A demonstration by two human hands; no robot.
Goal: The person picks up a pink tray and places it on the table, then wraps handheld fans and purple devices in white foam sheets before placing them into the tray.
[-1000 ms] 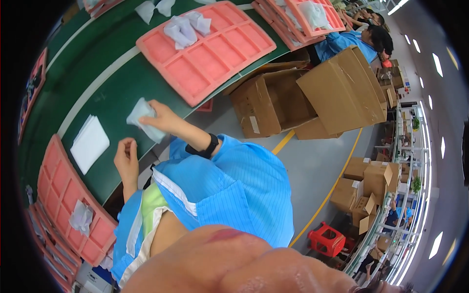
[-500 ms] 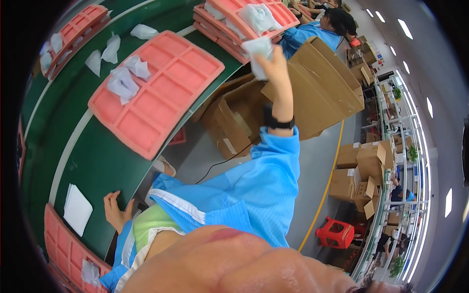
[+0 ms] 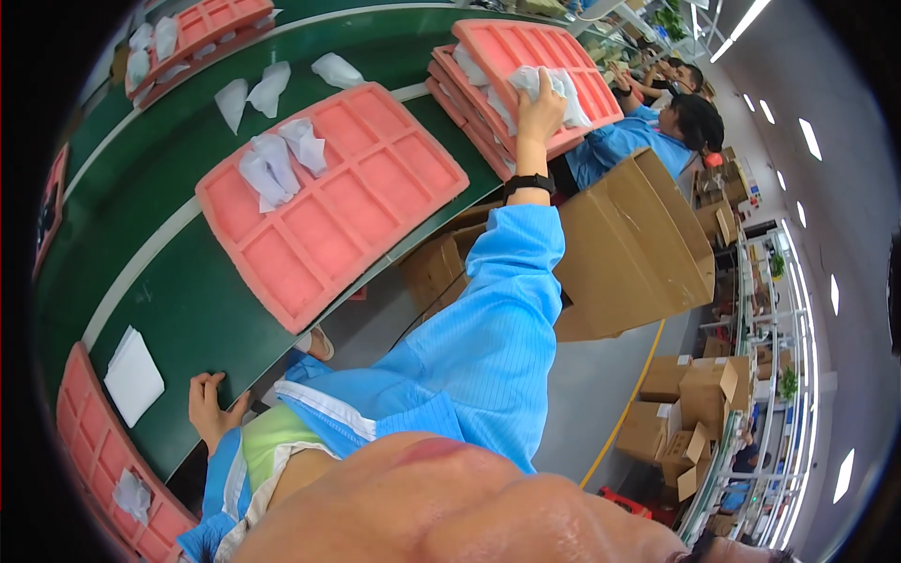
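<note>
Plainly, in the head view, the middle pink tray [image 3: 343, 220] holds wrapped white pouches [image 3: 269, 174] at its upper left, its other compartments bare. The lower-left pink tray [image 3: 89, 422] has one whitish packet [image 3: 131, 494]. On the stack beyond, the top pink tray [image 3: 563, 52] bears white packets [image 3: 577, 111]; the right hand [image 3: 540, 113] lies on them, fingers extended, whether pinching I cannot tell. The left hand [image 3: 211, 410], loosely curled and part open, is at the green table's edge [image 3: 221, 389].
</note>
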